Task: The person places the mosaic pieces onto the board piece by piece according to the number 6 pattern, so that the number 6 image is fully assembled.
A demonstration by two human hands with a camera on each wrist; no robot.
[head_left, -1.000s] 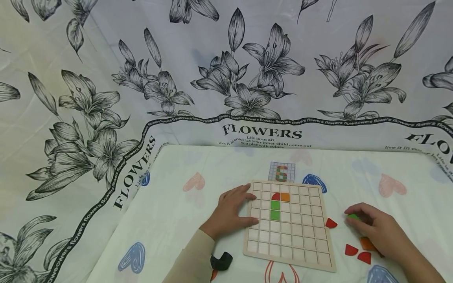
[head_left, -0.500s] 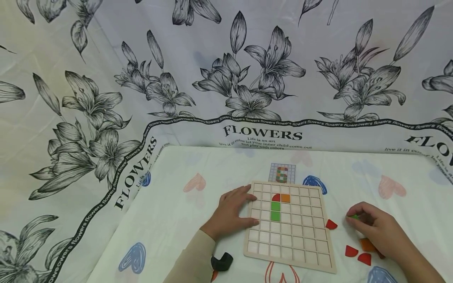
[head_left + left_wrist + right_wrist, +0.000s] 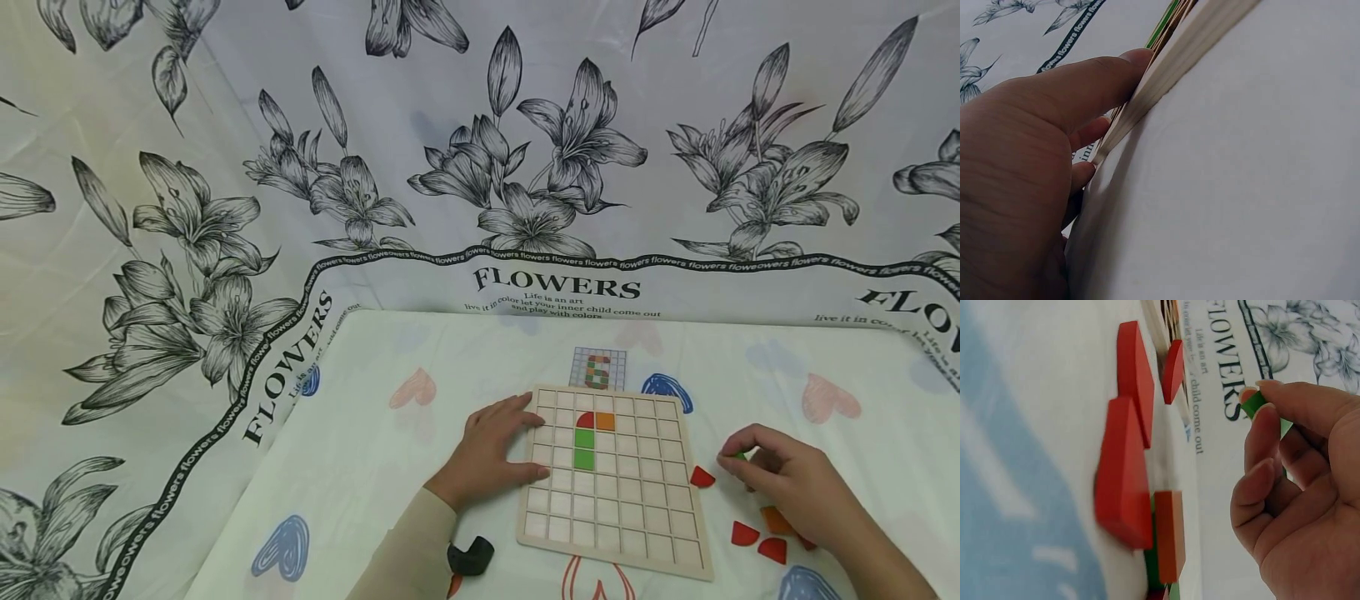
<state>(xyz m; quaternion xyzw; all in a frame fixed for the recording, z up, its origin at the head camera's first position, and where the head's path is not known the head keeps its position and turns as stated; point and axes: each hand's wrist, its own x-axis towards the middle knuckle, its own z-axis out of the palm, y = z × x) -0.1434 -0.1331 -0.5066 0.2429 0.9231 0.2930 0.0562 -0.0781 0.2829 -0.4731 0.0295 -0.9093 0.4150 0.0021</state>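
A wooden grid board (image 3: 630, 521) lies on the table with a red quarter-round block (image 3: 585, 420), an orange square block (image 3: 605, 422) and two green square blocks in its cells. My left hand (image 3: 486, 450) rests along the board's left edge, thumb and fingers spread; in the left wrist view the thumb touches the rim. Right of the board, my right hand (image 3: 787, 479) pinches a green block (image 3: 1252, 405) between thumb and fingertips, raised off the table. Most of that block is hidden by the fingers.
Red quarter-round blocks (image 3: 745, 533) and an orange block (image 3: 777, 521) lie near my right wrist, with a green one beneath or beside the orange. Another red block (image 3: 702, 477) sits by the board's right edge. Behind stands a pattern card (image 3: 577, 367). A black object (image 3: 471, 557) lies beside my left forearm.
My right hand has shifted slightly left toward the board, carrying the green block. The left hand and the board have stayed in place.
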